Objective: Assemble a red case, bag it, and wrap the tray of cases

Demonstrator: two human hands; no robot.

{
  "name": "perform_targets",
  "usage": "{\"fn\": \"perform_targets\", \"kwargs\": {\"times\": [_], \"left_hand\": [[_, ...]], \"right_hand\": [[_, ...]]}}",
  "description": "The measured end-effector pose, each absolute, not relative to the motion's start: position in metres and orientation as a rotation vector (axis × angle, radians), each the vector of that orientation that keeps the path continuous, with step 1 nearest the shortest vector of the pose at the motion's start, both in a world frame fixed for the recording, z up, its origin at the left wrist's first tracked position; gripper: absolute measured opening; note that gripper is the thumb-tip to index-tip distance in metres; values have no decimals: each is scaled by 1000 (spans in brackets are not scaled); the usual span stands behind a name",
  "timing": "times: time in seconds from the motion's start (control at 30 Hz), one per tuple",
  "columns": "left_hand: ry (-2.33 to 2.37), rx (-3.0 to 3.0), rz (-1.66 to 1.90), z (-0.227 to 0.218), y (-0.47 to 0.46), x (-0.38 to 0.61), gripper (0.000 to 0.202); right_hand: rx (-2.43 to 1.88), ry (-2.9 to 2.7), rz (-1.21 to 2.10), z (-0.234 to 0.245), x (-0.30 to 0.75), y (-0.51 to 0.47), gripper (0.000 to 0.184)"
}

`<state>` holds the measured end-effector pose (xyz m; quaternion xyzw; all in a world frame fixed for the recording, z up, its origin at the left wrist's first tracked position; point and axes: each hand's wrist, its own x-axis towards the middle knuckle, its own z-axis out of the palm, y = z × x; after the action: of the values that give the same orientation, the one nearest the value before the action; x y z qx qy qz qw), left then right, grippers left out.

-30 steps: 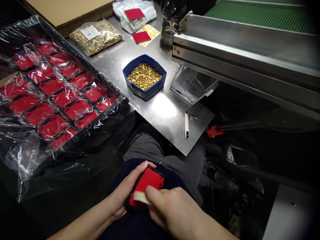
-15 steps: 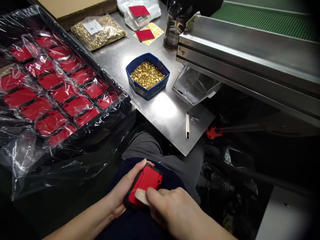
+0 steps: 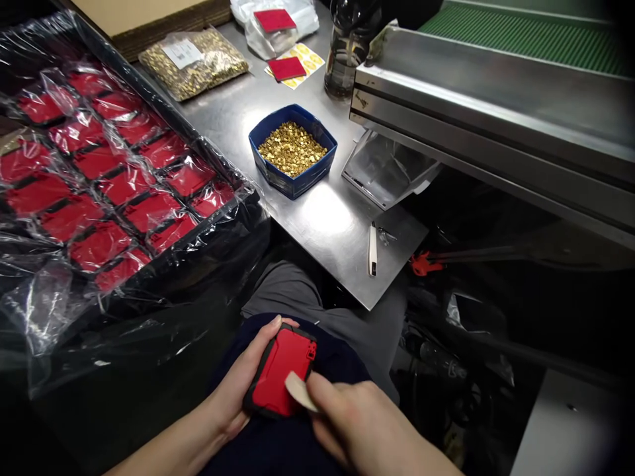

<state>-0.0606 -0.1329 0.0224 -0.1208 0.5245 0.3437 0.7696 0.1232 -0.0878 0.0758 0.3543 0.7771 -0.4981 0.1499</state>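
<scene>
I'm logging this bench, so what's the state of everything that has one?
Red-and-black case: held in left hand
Pale strip: pinched in right hand
Blue box: open, mostly filled with gold bits
Labelled bag: filled, lying on table
Red pieces: rowed under clear plastic
White tool: lying on table

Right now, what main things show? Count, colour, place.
case: 1, red-black, bottom centre
strip: 1, cream, by case
table: 1, silver, centre
tub: 1, blue, table
pieces: many, gold, tub
filled bag: 1, clear, table back
plastic: count unclear, white, table back
pads: 2, red, table back
sticker sheet: 1, white-yellow, under pad
conveyor: 1, green, upper right
jug: 1, clear, by conveyor
bin: 1, clear, below conveyor
tool: 1, white, table corner
crate: 1, black, left
similar cases: many, red, crate
left hand: 1, holding case
right hand: 1, holding strip
</scene>
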Motion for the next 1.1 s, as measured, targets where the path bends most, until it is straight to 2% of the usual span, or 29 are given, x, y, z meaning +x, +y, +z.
{"fn": "perform_targets", "kwargs": {"times": [0.07, 0.23, 0.43, 0.5, 0.57, 0.7, 0.97, 1.1], "left_hand": [[1133, -282, 750, 22, -132, -60, 45], [1178, -258, 755, 21, -133, -60, 45], [1182, -227, 771, 22, -130, -59, 44], [1181, -209, 767, 22, -128, -58, 44], [1161, -199, 780, 22, -127, -57, 44], [1127, -234, 796, 20, -128, -56, 41], [1102, -276, 811, 18, -126, -61, 45], [1091, -260, 788, 16, -125, -63, 47]], "right_hand": [[1053, 2253, -1395, 75, 121, -87, 4], [1138, 2134, -1501, 75, 127, -91, 15], [1281, 2028, -1557, 75, 135, -95, 13], [1190, 2024, -1568, 74, 134, -96, 15], [1149, 2093, -1548, 71, 132, -98, 18], [1337, 2094, -1469, 67, 131, -102, 18], [1303, 2081, -1479, 73, 131, -94, 19], [1053, 2138, -1450, 72, 125, -90, 21]]}}
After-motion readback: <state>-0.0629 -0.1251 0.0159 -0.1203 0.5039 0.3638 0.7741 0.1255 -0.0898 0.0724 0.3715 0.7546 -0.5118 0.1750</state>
